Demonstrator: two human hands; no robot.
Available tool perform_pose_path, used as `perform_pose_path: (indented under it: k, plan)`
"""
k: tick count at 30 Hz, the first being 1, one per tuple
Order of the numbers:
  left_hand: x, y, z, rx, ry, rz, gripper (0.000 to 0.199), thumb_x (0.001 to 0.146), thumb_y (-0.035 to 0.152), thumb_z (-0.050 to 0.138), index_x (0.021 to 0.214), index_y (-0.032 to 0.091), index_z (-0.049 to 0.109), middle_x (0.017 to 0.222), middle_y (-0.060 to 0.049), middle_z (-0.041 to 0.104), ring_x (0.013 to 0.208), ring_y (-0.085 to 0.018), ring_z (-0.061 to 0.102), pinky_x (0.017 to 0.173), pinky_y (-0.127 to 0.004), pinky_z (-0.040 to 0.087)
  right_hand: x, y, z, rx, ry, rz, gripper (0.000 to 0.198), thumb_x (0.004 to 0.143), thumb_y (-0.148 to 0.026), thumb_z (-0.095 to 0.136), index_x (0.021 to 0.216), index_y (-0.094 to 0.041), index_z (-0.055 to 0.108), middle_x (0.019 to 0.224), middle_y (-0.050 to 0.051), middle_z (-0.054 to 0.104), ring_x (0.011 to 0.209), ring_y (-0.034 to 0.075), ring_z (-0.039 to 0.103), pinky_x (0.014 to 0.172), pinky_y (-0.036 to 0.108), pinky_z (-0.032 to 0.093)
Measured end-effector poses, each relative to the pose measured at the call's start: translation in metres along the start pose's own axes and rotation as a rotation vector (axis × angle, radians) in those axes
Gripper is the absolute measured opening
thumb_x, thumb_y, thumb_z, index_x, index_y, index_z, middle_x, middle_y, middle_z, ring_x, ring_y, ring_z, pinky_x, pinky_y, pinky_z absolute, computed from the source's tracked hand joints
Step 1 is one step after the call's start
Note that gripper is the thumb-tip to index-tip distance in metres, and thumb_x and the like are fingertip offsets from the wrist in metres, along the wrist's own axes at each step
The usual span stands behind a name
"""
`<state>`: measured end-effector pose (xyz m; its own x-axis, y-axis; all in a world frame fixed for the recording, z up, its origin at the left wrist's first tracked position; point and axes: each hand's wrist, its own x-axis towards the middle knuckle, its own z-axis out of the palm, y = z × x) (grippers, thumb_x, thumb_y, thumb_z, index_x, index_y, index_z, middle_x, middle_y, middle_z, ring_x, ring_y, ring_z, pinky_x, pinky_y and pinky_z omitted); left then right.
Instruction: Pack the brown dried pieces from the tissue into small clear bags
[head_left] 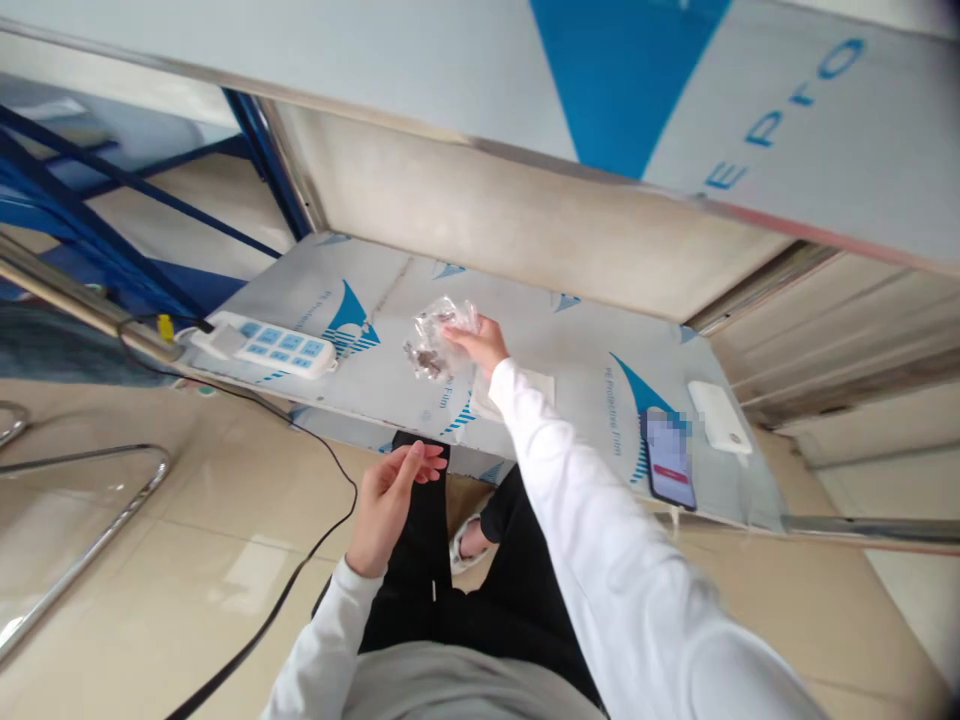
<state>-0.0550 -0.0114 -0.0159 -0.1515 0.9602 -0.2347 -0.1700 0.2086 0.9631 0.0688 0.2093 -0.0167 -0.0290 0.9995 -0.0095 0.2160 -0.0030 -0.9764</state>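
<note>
My right hand (484,343) pinches the edge of a clear plastic bag (442,325) over the middle of the film-covered shelf (382,385). Small dark, metallic-looking pieces (427,360) show inside the bag; their kind is too small to tell. Partly behind my right wrist, a flat pale packet (544,386) lies on the shelf. In front of the shelf's near edge, my left hand (390,495) hovers above my lap, its fingers loosely bent and apart, with nothing seen in it.
A white power strip (289,348) lies at the shelf's left end, and a black cable (330,535) hangs toward the floor. On the right are a phone (669,460) and a white power-bank-like device (718,417). An upper shelf (420,70) overhangs the back.
</note>
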Motion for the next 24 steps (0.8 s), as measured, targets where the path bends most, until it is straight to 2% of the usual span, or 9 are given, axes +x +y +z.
perform_pose_path:
  k: [3, 5, 7, 9, 11, 14, 17, 20, 24]
  plan:
    - [-0.002, 0.002, -0.021, -0.015, 0.091, -0.005, 0.036, 0.084, 0.044, 0.057, 0.090, 0.011, 0.071, 0.081, -0.009, 0.073, 0.067, -0.013, 0.063, 0.066, -0.024, 0.048, 0.007, 0.009, 0.071, -0.045, -0.002, 0.088, 0.030, 0.067, -0.039, 0.071, 0.086, -0.017, 0.062, 0.081, 0.006, 0.070, 0.075, 0.019, 0.067, 0.066, 0.030, 0.052]
    - [-0.001, 0.002, -0.033, -0.012, 0.145, -0.005, 0.037, 0.083, 0.045, 0.057, 0.089, 0.011, 0.071, 0.081, -0.009, 0.073, 0.067, -0.014, 0.063, 0.065, -0.025, 0.048, 0.007, 0.018, 0.094, -0.099, 0.041, 0.108, 0.036, 0.066, -0.036, 0.073, 0.092, -0.015, 0.060, 0.091, 0.012, 0.069, 0.087, 0.025, 0.066, 0.076, 0.037, 0.051]
    - [0.001, 0.000, -0.043, 0.000, 0.185, -0.003, 0.039, 0.082, 0.047, 0.058, 0.088, 0.011, 0.071, 0.080, -0.010, 0.073, 0.067, -0.014, 0.064, 0.065, -0.025, 0.048, 0.004, 0.027, 0.099, -0.151, 0.087, 0.117, 0.050, 0.061, -0.034, 0.076, 0.102, -0.013, 0.056, 0.105, 0.018, 0.065, 0.102, 0.031, 0.061, 0.088, 0.044, 0.046]
    - [0.007, -0.004, -0.047, 0.016, 0.208, 0.007, 0.040, 0.082, 0.048, 0.058, 0.088, 0.011, 0.071, 0.079, -0.010, 0.073, 0.066, -0.015, 0.064, 0.065, -0.025, 0.048, -0.001, 0.034, 0.092, -0.219, 0.135, 0.059, 0.064, 0.059, -0.033, 0.078, 0.112, -0.010, 0.051, 0.119, 0.023, 0.058, 0.115, 0.035, 0.053, 0.098, 0.047, 0.038]
    - [0.014, -0.008, -0.046, 0.039, 0.204, 0.026, 0.041, 0.081, 0.049, 0.057, 0.088, 0.011, 0.071, 0.078, -0.010, 0.073, 0.064, -0.014, 0.063, 0.064, -0.025, 0.048, -0.009, 0.037, 0.076, -0.298, 0.187, -0.047, 0.069, 0.062, -0.035, 0.075, 0.120, -0.009, 0.046, 0.128, 0.024, 0.052, 0.122, 0.034, 0.046, 0.104, 0.048, 0.032]
    - [0.027, -0.013, -0.036, 0.069, 0.150, 0.044, 0.044, 0.081, 0.050, 0.056, 0.088, 0.010, 0.071, 0.079, -0.010, 0.073, 0.063, -0.014, 0.063, 0.062, -0.025, 0.048, -0.031, 0.035, 0.045, -0.363, 0.250, -0.198, 0.054, 0.075, -0.036, 0.063, 0.121, -0.012, 0.047, 0.129, 0.021, 0.051, 0.124, 0.029, 0.044, 0.104, 0.045, 0.032]
    - [0.039, -0.017, -0.018, 0.090, 0.087, 0.071, 0.043, 0.081, 0.049, 0.057, 0.094, 0.010, 0.068, 0.080, -0.009, 0.073, 0.063, -0.013, 0.062, 0.063, -0.024, 0.049, -0.071, 0.032, 0.009, -0.310, 0.321, -0.282, 0.033, 0.084, -0.036, 0.051, 0.111, -0.016, 0.055, 0.117, 0.016, 0.060, 0.112, 0.024, 0.053, 0.094, 0.039, 0.042]
    - [0.049, -0.022, 0.007, 0.129, 0.017, 0.104, 0.040, 0.079, 0.048, 0.060, 0.095, 0.012, 0.066, 0.083, -0.008, 0.072, 0.067, -0.015, 0.064, 0.066, -0.026, 0.051, -0.130, 0.037, -0.020, -0.207, 0.405, -0.195, 0.028, 0.088, -0.038, 0.046, 0.100, -0.018, 0.061, 0.105, 0.012, 0.065, 0.095, 0.021, 0.061, 0.081, 0.034, 0.048]
    - [0.059, -0.032, 0.041, 0.242, -0.112, 0.145, 0.037, 0.079, 0.049, 0.058, 0.089, 0.014, 0.065, 0.081, -0.008, 0.071, 0.072, -0.018, 0.067, 0.069, -0.029, 0.053, -0.218, 0.060, -0.040, -0.083, 0.479, 0.047, 0.029, 0.089, -0.043, 0.046, 0.096, -0.021, 0.063, 0.099, 0.009, 0.069, 0.090, 0.021, 0.064, 0.081, 0.035, 0.049]
